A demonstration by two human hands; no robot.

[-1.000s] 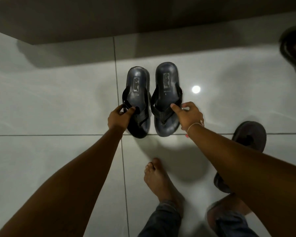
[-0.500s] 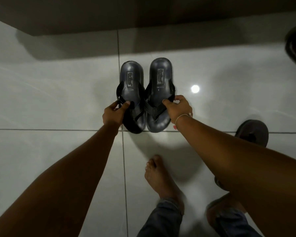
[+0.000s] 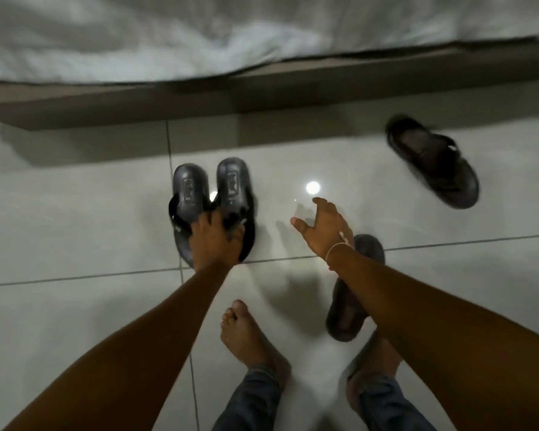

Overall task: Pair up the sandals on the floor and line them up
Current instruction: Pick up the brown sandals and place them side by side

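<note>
Black sandal pair (image 3: 212,200) under left grip (image 3: 213,241)

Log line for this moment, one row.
left hand: on black sandal pair | right hand: open, empty | brown sandals: apart, unpaired

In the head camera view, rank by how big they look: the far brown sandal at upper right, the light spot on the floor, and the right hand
1. Far brown sandal, largest.
2. Right hand, though it is nearer the camera, so its true size is unsure.
3. Light spot, smallest.
</note>
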